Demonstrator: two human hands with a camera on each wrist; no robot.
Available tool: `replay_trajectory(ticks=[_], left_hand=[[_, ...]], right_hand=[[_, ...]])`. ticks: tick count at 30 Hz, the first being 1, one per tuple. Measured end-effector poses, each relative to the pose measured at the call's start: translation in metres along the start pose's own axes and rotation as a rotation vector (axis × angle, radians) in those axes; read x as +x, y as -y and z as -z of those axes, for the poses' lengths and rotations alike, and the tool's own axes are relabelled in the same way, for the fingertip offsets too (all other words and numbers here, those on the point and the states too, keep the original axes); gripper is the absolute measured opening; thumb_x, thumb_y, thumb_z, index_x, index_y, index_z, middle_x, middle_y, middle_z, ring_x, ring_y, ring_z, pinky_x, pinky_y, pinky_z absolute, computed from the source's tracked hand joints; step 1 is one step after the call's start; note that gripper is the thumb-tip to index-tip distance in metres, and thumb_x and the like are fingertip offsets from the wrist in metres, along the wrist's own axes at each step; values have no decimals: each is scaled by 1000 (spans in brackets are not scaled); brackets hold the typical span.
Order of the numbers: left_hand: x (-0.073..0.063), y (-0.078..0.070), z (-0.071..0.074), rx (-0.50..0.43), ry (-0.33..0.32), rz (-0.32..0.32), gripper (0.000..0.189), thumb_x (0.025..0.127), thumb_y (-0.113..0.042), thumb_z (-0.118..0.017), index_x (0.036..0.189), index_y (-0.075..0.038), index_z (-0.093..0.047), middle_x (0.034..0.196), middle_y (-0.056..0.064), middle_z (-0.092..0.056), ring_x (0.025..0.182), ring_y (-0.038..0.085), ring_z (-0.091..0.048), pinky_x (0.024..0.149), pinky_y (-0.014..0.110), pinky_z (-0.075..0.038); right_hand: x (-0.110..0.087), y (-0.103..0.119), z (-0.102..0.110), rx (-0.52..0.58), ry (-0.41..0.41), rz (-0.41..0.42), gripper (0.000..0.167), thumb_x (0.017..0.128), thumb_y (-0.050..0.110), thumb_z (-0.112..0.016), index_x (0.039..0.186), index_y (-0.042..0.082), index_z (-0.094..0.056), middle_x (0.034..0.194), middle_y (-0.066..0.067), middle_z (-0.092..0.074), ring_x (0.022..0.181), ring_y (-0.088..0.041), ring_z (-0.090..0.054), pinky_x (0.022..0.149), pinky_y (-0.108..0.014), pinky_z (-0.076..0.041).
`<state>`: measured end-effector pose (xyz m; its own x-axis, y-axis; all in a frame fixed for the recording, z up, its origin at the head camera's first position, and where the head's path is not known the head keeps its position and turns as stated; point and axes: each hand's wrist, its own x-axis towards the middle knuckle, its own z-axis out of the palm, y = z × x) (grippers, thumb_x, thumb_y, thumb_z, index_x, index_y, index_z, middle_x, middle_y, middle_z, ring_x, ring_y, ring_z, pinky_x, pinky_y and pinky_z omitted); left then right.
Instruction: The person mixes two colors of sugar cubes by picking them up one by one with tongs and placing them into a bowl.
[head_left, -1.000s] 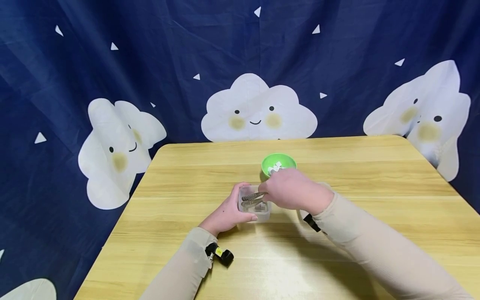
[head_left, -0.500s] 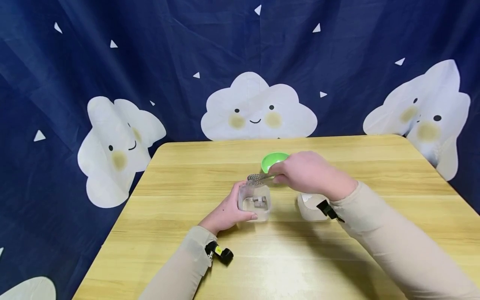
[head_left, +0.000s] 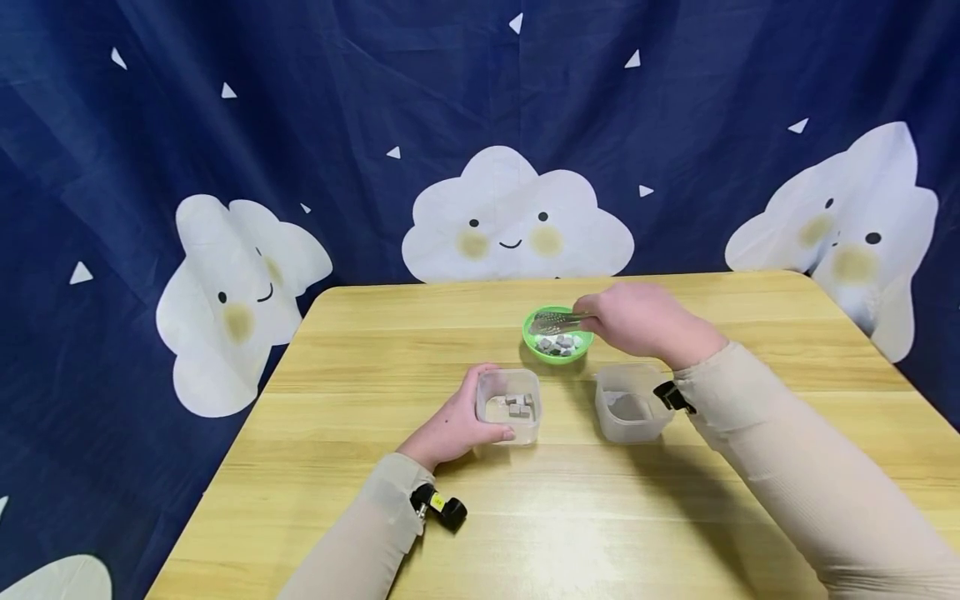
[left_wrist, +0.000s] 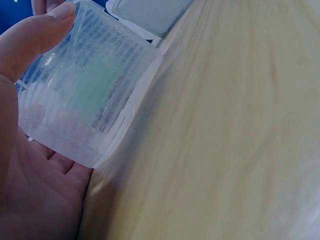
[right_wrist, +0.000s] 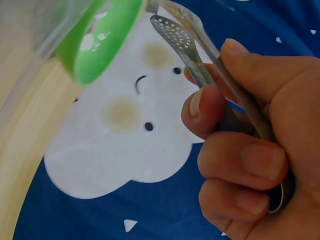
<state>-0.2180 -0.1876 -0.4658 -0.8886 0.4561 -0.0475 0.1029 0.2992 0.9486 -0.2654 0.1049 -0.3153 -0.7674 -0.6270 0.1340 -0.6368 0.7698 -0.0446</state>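
Observation:
In the head view my left hand point(head_left: 459, 421) grips a clear plastic container point(head_left: 531, 429), thumb at the near side and fingers round its left. Several small grey cubes point(head_left: 519, 408) lie inside it. The left wrist view shows the thumb point(left_wrist: 42, 30) against the container's translucent wall point(left_wrist: 115, 105). My right hand point(head_left: 637, 321) holds metal tongs point(head_left: 562, 323) over a green bowl point(head_left: 553, 359) with white and grey cubes point(head_left: 562, 343) in it. In the right wrist view the tongs' perforated tips point(right_wrist: 172, 35) stand slightly apart, near the bowl point(right_wrist: 95, 70).
A second clear plastic container point(head_left: 633, 429) stands on the wooden table point(head_left: 420, 333), right of the first and below my right forearm. A dark blue curtain point(head_left: 360, 75) with white clouds hangs behind the table.
My right hand has lifted the tongs out of the left container and carried them back and right, over the green bowl. The left hand has stayed on its container.

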Motion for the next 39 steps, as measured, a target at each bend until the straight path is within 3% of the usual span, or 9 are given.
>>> replay_trajectory(ticks=[6, 15, 18, 23, 32, 39], left_hand=[[0, 0, 0, 2, 3, 0, 104, 74, -22, -90, 155, -20, -24, 137, 2, -52, 116, 20, -57, 102, 42, -45], [0, 0, -1, -22, 4, 11, 105, 74, -19, -91, 155, -20, -24, 137, 3, -51, 116, 21, -58, 99, 40, -48], [0, -1, -1, -24, 5, 13, 105, 74, -19, -91, 155, -20, -24, 138, 3, -51, 116, 21, -58, 99, 39, -49], [0, -1, 0, -19, 5, 16, 105, 74, -20, -91, 155, -20, -24, 138, 3, -51, 117, 21, -57, 101, 40, -47], [-1, -2, 0, 3, -2, 8, 102, 75, -21, -90, 153, -25, -26, 141, 2, -51, 121, 19, -55, 108, 44, -39], [-1, -2, 0, 19, 3, 1, 100, 75, -25, -90, 152, -28, -26, 146, 2, -47, 124, 18, -54, 112, 45, -35]], right_hand=[[-2, -9, -5, -20, 7, -68, 15, 95, 21, -70, 82, 22, -64, 65, 7, -54, 56, -18, -49, 48, -38, -38], [-4, -7, -6, -20, 25, -73, 6, 96, 23, -69, 90, 21, -67, 69, 7, -59, 58, -17, -54, 49, -41, -44], [-6, -2, -4, -14, 36, -69, 5, 96, 25, -69, 98, 20, -69, 72, 6, -63, 61, -18, -58, 51, -43, -46], [-8, 8, 0, -10, 44, -56, 24, 96, 31, -70, 116, 19, -71, 81, 2, -69, 67, -19, -63, 53, -45, -48], [-12, 32, 6, 68, 75, 49, 36, 92, 34, -71, 122, 17, -64, 66, 11, -56, 56, -10, -50, 50, -35, -43], [-11, 45, 2, 79, 97, 168, 23, 89, 24, -73, 111, 24, -68, 65, 16, -53, 56, -8, -48, 54, -34, -45]])
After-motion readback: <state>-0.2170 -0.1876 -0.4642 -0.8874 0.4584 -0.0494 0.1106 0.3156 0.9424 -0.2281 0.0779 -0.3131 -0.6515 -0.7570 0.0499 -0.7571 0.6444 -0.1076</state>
